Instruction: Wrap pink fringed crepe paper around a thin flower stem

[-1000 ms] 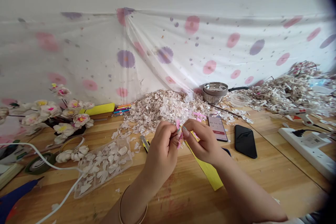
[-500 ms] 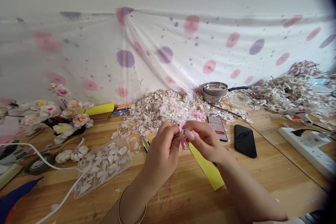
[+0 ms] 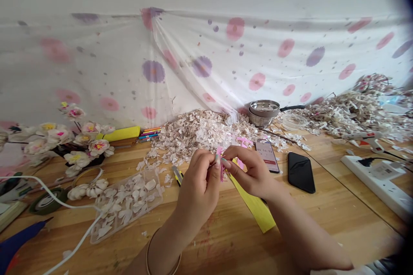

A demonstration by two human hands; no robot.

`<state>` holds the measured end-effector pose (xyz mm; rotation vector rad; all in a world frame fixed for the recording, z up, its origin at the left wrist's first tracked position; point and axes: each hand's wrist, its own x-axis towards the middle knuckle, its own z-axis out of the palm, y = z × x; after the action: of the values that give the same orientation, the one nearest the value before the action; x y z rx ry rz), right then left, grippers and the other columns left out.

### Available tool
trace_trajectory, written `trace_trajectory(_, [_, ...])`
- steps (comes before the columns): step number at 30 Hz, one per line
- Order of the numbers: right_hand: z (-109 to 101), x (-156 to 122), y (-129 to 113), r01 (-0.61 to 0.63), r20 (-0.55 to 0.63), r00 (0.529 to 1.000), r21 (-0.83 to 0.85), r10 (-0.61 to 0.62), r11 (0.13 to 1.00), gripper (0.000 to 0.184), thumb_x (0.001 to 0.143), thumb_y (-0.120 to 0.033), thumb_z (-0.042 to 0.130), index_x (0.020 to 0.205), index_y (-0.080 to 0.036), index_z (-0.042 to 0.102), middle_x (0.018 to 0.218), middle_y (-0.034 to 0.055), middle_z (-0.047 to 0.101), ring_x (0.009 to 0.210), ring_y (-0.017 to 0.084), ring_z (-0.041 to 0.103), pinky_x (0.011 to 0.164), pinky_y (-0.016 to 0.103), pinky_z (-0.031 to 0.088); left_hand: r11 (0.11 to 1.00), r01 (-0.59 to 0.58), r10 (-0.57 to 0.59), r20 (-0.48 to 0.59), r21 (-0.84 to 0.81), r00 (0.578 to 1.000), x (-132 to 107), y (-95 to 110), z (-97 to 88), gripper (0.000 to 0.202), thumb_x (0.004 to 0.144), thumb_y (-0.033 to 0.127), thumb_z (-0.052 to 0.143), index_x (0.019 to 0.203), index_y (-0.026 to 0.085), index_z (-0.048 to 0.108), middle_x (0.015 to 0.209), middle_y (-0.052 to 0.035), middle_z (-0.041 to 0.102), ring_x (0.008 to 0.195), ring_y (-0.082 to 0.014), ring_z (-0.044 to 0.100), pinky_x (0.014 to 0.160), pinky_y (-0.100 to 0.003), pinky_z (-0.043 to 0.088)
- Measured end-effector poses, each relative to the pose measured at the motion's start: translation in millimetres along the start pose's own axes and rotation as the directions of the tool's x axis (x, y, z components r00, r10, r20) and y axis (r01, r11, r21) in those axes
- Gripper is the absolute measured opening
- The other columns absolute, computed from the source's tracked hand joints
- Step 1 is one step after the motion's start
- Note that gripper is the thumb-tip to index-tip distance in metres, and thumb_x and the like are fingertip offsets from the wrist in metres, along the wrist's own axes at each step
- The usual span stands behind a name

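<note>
My left hand (image 3: 200, 184) and my right hand (image 3: 250, 172) meet above the wooden table (image 3: 226, 240), fingertips pinched together on a small pink paper piece (image 3: 221, 167) held between them. A yellow paper strip (image 3: 256, 208) lies on the table under my right wrist. A clear plastic tray of white petals (image 3: 127, 200) sits to the left of my left hand. Behind the hands spreads a heap of pale petal scraps (image 3: 200, 131).
Two phones (image 3: 267, 155) (image 3: 300, 172) lie right of my hands. Steel bowls (image 3: 263, 111), a power strip (image 3: 377, 180), a glue gun (image 3: 368, 139) and a scrap pile (image 3: 355, 109) are at the right. Paper flowers (image 3: 74, 142), tape rolls (image 3: 45, 200) and a white cable (image 3: 64, 206) are left.
Both hands stayed together on the pink piece, with small finger shifts turning it; the hands rose slightly compared with half a second ago.
</note>
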<state>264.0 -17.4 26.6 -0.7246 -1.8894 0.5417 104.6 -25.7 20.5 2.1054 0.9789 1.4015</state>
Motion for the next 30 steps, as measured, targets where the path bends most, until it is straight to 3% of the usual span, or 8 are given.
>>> trace_trajectory(5, [6.2,0.0,-4.1,-0.063,-0.025,0.998,-0.066,0.062,0.996,0.019,0.091,-0.021,0.052,0.073,-0.016,0.057,0.067,0.0021,0.06,0.061,0.012,0.053,0.058,0.025,0.04,0.996,0.015,-0.012,-0.047,0.083,0.999,-0.3,-2.7,4.3,0.015,0.097,0.015,0.04,0.085,0.02,0.047,0.085,-0.0013,0.048,0.078,-0.0143,0.05,0.07,-0.027,0.041])
trace_trajectory(10, [9.6,-0.5,-1.3,-0.229,-0.033,0.971,0.146,0.236,0.962,0.03,0.091,-0.025,0.052,0.063,-0.017,0.055,0.059,0.0002,0.06,0.055,0.01,0.054,0.052,0.021,0.04,0.979,-0.111,0.12,-0.045,0.171,0.992,0.0,-7.1,7.8,0.014,0.096,0.013,0.04,0.086,0.021,0.044,0.086,-0.0008,0.047,0.075,-0.0129,0.051,0.066,-0.025,0.043])
trace_trajectory(16, [12.5,-0.9,4.5,-0.334,0.054,0.939,0.376,0.34,0.864,0.032,0.088,-0.033,0.061,0.061,-0.016,0.055,0.056,0.0001,0.06,0.048,0.009,0.052,0.045,0.02,0.038,0.97,-0.145,0.155,-0.037,0.196,0.987,-0.8,-7.2,5.6,0.013,0.096,0.014,0.039,0.087,0.022,0.044,0.087,-0.0011,0.048,0.074,-0.0132,0.052,0.063,-0.025,0.044])
trace_trajectory(20, [9.5,-1.1,7.5,-0.332,0.089,0.941,0.431,0.327,0.839,0.034,0.089,-0.038,0.061,0.063,-0.015,0.06,0.058,0.0014,0.061,0.049,0.009,0.052,0.047,0.021,0.04,0.974,-0.146,0.151,-0.021,0.172,0.988,-0.2,-5.8,1.5,0.014,0.096,0.013,0.04,0.086,0.021,0.046,0.087,-0.0011,0.048,0.077,-0.013,0.052,0.068,-0.026,0.044])
trace_trajectory(30, [4.9,0.2,3.5,-0.213,0.035,0.977,0.289,0.211,0.933,0.022,0.091,-0.03,0.058,0.075,-0.016,0.059,0.067,0.0002,0.061,0.061,0.009,0.055,0.057,0.021,0.042,0.986,-0.102,0.097,0.044,0.133,0.994,0.7,-2.8,0.2,0.015,0.096,0.014,0.04,0.085,0.02,0.048,0.085,-0.0005,0.049,0.076,-0.0126,0.052,0.068,-0.026,0.042])
